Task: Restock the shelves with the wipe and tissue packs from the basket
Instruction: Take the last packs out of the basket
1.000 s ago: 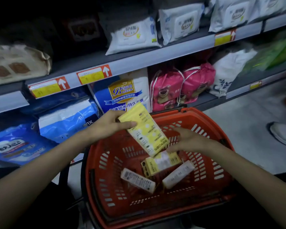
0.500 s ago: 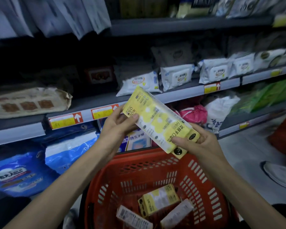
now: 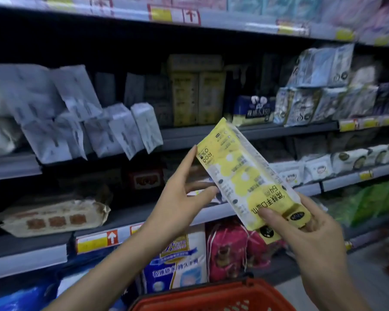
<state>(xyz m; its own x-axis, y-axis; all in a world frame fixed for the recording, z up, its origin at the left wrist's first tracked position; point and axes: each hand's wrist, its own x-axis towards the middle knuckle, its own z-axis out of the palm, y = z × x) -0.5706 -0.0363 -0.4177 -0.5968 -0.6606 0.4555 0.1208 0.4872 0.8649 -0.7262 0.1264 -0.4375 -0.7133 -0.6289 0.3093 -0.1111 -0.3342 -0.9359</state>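
The wipe pack [image 3: 247, 176] lies tilted in front of the shelves [image 3: 279, 131], between the two hands. The left hand [image 3: 180, 203] is at its upper left edge, the right hand [image 3: 301, 234] at its lower end. The basket [image 3: 211, 296] is below them, nearest to the person.

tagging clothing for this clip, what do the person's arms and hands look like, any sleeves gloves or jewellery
Nothing worn shows. The left hand and right hand are bare: no gloves, rings or watch. The left forearm and right forearm are uncovered to the picture's edge, so no sleeve shows.
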